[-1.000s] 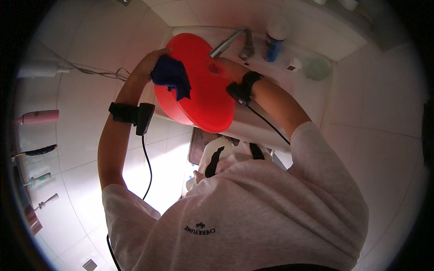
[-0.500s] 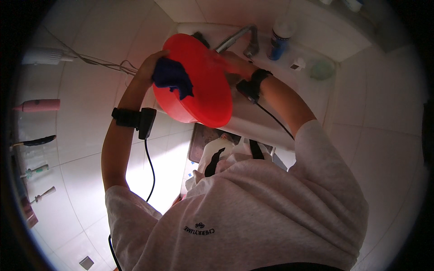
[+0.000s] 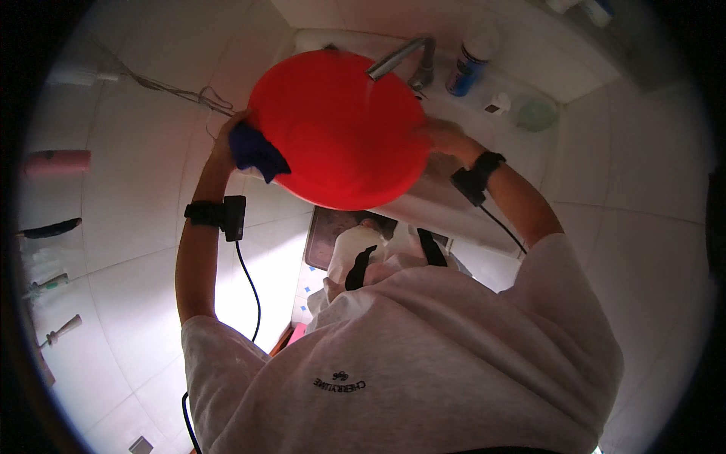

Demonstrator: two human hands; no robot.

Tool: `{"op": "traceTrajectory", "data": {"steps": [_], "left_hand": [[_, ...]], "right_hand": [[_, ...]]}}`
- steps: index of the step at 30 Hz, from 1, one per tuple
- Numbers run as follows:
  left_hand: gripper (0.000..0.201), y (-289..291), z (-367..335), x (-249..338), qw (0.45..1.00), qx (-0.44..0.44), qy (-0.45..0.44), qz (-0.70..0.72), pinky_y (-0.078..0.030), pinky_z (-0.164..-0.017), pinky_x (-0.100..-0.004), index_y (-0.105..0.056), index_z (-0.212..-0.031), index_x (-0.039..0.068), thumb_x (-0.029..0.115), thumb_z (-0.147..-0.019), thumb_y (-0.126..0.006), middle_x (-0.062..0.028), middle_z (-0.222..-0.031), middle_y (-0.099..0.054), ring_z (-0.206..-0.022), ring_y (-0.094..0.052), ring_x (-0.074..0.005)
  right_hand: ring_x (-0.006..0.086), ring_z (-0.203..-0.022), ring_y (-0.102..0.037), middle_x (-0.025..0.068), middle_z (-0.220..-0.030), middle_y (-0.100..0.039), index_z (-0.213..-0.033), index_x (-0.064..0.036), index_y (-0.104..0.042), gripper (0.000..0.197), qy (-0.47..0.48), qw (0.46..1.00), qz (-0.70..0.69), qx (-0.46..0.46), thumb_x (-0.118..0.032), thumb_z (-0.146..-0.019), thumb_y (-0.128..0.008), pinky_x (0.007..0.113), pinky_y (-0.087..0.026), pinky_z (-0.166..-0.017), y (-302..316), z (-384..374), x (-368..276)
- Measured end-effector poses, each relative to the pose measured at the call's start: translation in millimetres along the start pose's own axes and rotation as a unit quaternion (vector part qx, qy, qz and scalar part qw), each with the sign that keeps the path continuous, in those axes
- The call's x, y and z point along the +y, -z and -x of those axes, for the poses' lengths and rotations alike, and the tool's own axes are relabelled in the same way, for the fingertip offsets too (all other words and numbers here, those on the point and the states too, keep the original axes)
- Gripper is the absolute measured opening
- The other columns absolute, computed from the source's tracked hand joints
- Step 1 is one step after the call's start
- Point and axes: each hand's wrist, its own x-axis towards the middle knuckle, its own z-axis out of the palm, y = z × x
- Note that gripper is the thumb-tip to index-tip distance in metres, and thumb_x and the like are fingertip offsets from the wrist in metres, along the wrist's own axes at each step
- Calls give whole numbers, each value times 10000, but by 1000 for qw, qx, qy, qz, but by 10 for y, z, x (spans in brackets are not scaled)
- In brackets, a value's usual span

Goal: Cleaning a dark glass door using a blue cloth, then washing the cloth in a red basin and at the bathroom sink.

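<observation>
A round red plastic basin point(image 3: 340, 132) is held between my two hands over the white sink, its wide face showing and the metal faucet point(image 3: 393, 60) reaching over its far right part. My left hand point(image 3: 231, 144) grips its left rim, fingers partly hidden. A dark blue cloth point(image 3: 257, 153) hangs over that rim, against the left hand. At the right edge my right hand point(image 3: 448, 138) holds the basin; it is slightly blurred, and its fingers are partly out of sight behind the rim.
A blue and white can point(image 3: 465, 72) stands behind the faucet's right side, with a small white object point(image 3: 497, 104) and a pale green dish point(image 3: 537, 115) on the sink ledge point(image 3: 522, 140). Toothbrush-like items and a pink tube point(image 3: 57, 162) line the left wall. Cables hang from my forearms.
The basin has turned from steeply tilted to nearly level, its wide face now showing. My right hand has moved right and nearer, out from behind it; the cloth has shifted left with my left hand.
</observation>
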Motion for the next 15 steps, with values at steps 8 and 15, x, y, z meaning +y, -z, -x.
{"op": "traceTrajectory", "data": {"steps": [8, 15], "left_hand": [[421, 852, -140, -785, 995, -14, 97, -22, -497, -636, -252, -484, -1013, -16, 325, -774, -545, -92, -829, -587, -701, -589, -148], [327, 978, -473, -1060, 965, -37, 254, -48, -437, -400, -248, -543, -785, 38, 359, -796, -481, -46, -596, -561, -453, -535, -146]], "right_hand": [[216, -930, -522, 137, -1077, -492, -1197, -22, -338, 567, -119, 964, 17, 239, -174, -723, -610, 328, -484, -677, -363, 253, -1442], [166, -681, -561, 114, -827, -563, -994, 2, -522, 381, -197, 944, 178, 197, -243, -708, -582, 283, -489, -558, -501, 339, -2035]]}}
